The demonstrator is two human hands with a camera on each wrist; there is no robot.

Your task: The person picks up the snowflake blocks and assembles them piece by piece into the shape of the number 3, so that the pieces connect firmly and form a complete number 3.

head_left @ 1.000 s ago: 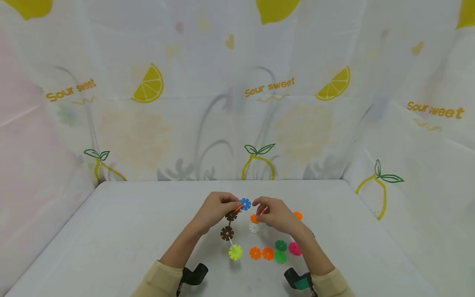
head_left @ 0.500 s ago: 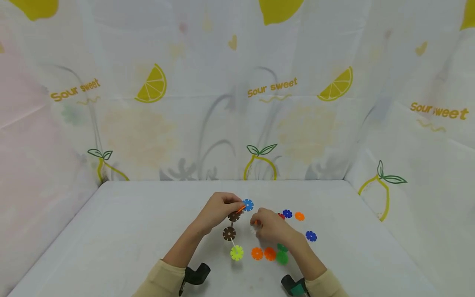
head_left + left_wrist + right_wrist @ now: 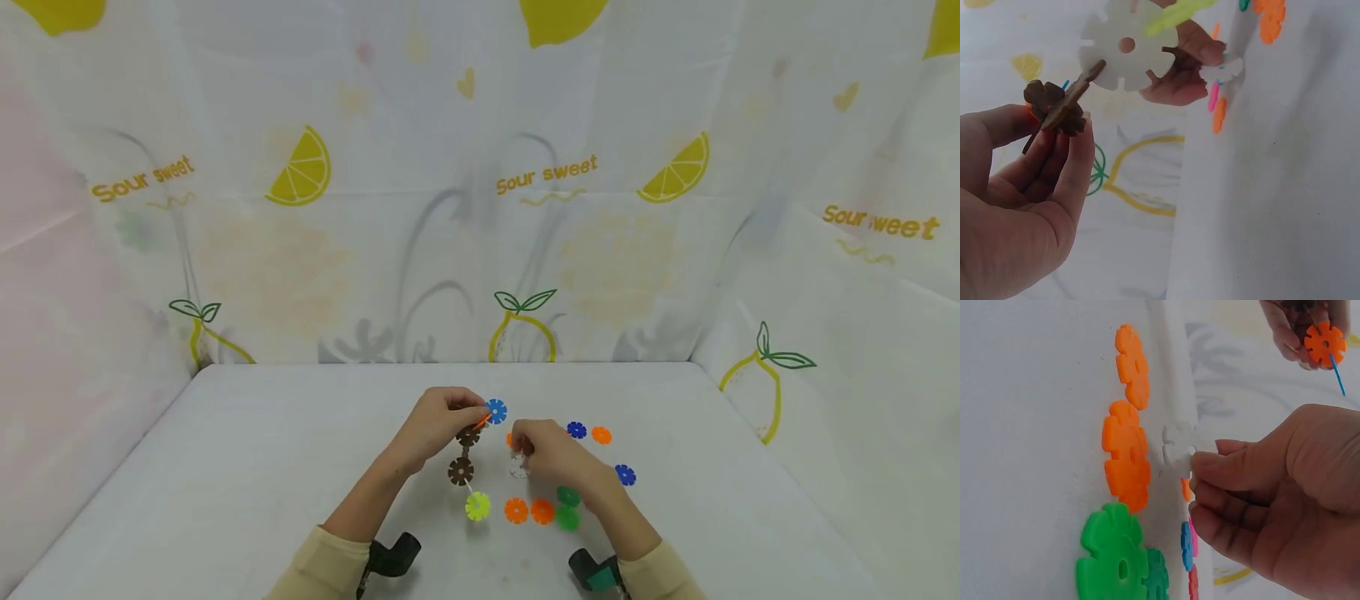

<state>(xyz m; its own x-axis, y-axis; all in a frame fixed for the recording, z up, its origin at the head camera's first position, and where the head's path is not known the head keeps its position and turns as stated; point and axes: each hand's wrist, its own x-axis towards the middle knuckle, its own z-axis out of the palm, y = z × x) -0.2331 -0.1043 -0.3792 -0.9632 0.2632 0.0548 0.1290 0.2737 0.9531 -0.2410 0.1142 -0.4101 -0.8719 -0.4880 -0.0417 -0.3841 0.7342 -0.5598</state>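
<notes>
My left hand grips a chain of slotted interlocking discs by its upper part. In the head view, the chain runs from a light blue disc through an orange disc and brown discs to a yellow-green disc at the bottom. A white disc joins brown and yellow-green. My right hand, to the right of the chain, pinches a loose white disc between thumb and fingers, close over the table; those fingers partly cover it in the head view.
On the white table lie two orange discs and overlapping green discs. Dark blue discs and another orange disc lie farther right. Pink, blue and red discs show beyond my right hand. A printed cloth stands behind.
My right hand has come down and toward me from above the back discs onto the loose white disc, and now pinches it. My left hand stays put with the chain.
</notes>
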